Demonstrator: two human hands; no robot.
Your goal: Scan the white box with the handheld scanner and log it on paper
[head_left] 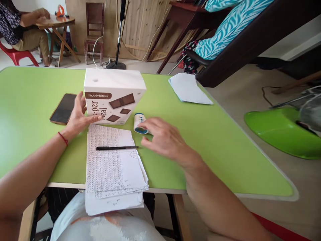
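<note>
My left hand [77, 117] grips the left edge of a white NutriMotion box [115, 80], its thumb on the printed front and its fingers along the side. The box stands upright on the green table [205, 144]. My right hand [165, 139] hovers with curved fingers, thumb and index apart. Its index fingertip overlaps a small white and blue device [139, 121], like a fingertip pulse oximeter; whether they touch I cannot tell. Below the box lies a stack of handwritten papers [107, 174] with a black pen [112, 148] across it.
A dark phone [64, 108] lies left of the box. Folded white paper [189, 87] rests near the table's right edge. Behind are a small wooden chair [94, 30], a stand [116, 63] and two seated people. A green plastic object [281, 130] is at right.
</note>
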